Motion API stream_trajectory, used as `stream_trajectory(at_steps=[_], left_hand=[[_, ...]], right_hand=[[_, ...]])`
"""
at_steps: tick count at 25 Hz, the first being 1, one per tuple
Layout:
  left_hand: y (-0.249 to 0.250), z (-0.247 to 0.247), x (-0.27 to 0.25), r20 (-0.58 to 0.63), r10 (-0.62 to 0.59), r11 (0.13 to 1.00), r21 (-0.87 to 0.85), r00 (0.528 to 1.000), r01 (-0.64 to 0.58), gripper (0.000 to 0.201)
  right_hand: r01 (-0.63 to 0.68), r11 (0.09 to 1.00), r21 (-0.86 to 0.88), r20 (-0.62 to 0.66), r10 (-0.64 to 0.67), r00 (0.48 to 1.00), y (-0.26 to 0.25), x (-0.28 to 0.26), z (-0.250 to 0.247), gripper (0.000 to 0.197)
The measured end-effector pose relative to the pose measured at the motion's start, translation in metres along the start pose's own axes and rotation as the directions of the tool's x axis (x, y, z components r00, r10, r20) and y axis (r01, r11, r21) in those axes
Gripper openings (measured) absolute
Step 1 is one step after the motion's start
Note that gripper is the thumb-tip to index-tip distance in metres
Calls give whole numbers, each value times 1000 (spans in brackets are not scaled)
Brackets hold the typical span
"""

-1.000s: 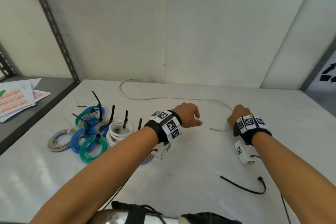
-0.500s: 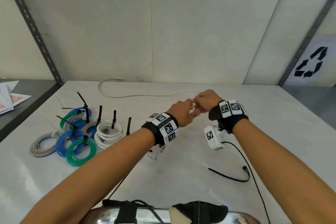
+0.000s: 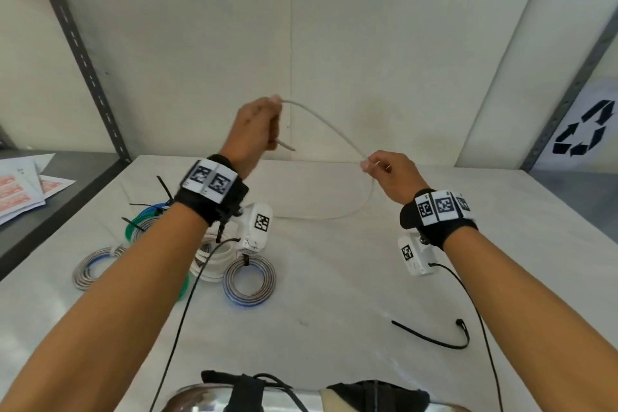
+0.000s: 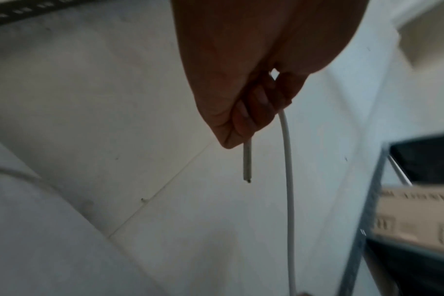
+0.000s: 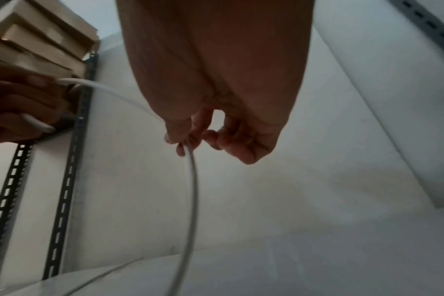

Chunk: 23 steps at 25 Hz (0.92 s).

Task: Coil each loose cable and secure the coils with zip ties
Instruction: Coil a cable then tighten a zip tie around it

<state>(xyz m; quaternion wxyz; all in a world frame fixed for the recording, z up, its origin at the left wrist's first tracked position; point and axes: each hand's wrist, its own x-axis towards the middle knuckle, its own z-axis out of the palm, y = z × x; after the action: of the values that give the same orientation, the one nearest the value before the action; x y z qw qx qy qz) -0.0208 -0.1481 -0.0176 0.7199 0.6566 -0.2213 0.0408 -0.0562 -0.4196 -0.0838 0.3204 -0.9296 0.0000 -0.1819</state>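
Note:
A loose white cable [image 3: 329, 125] arcs in the air between my two hands. My left hand [image 3: 257, 125] is raised high and grips the cable near its cut end [image 4: 246, 160], which pokes out below my fist [image 4: 243, 108]. My right hand [image 3: 384, 169] is lower and to the right and pinches the cable [image 5: 193, 180] between thumb and fingertips [image 5: 180, 144]. From there the cable drops to the white table [image 3: 334, 294] and trails left. A loose black zip tie [image 3: 431, 338] lies on the table at the front right.
Several tied coils lie at the left: a grey-blue one [image 3: 249, 279], a white one [image 3: 214, 259], a grey one [image 3: 92, 266] and green-blue ones [image 3: 143, 221]. Papers [image 3: 23, 187] sit on the dark side shelf. A slotted metal upright [image 3: 83, 57] stands at back left.
Both hands rose off the table with the white cable. They came together, then parted: my left went up and left with the cable end, my right slid down along the cable.

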Motion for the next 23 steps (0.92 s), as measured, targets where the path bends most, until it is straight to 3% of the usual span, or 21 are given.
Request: stream_trajectory(at_steps=[3, 5, 7, 9, 11, 13, 15, 17, 19, 21, 23], left_hand=[[12, -30, 7, -179, -70, 969, -247, 981, 24, 34], [12, -38, 10, -223, -109, 955, -295, 969, 39, 32], [6, -40, 7, -213, -124, 985, -147, 969, 94, 28], [-2, -35, 3, -148, -75, 994, 72, 986, 86, 26], [-9, -31, 0, -59, -1, 998, 58, 998, 5, 28], [-12, -28, 2, -43, 41, 999, -5, 998, -41, 29], [-15, -21, 7, -39, 61, 995, 81, 997, -58, 30], [-22, -13, 10, 10, 99, 941, 323, 995, -97, 30], [-31, -5, 10, 114, 155, 823, 534, 981, -192, 29], [-37, 3, 7, 222, 180, 749, 600, 958, -280, 28], [-39, 8, 5, 269, 167, 734, 608, 948, -302, 30]], right_hand=[[-31, 999, -31, -101, 28, 995, 16, 6, -1, 25], [-88, 990, 106, -156, 104, 982, 22, 4, 0, 21], [-75, 960, 271, -255, 147, 956, 19, 3, 2, 18], [-37, 979, 201, -366, 111, 924, 11, 6, -1, 21], [-36, 999, 20, -314, 40, 948, -1, 10, -4, 25], [5, 980, -197, -137, -33, 990, -16, 11, -4, 26], [112, 930, -349, 10, -116, 993, -33, 9, -3, 28], [207, 900, -383, 78, -191, 978, -54, 9, -2, 35], [285, 882, -377, 129, -254, 958, -70, 12, -2, 42], [366, 876, -315, 144, -337, 931, -78, 15, -1, 45], [410, 890, -200, 46, -409, 911, -79, 15, -2, 45]])
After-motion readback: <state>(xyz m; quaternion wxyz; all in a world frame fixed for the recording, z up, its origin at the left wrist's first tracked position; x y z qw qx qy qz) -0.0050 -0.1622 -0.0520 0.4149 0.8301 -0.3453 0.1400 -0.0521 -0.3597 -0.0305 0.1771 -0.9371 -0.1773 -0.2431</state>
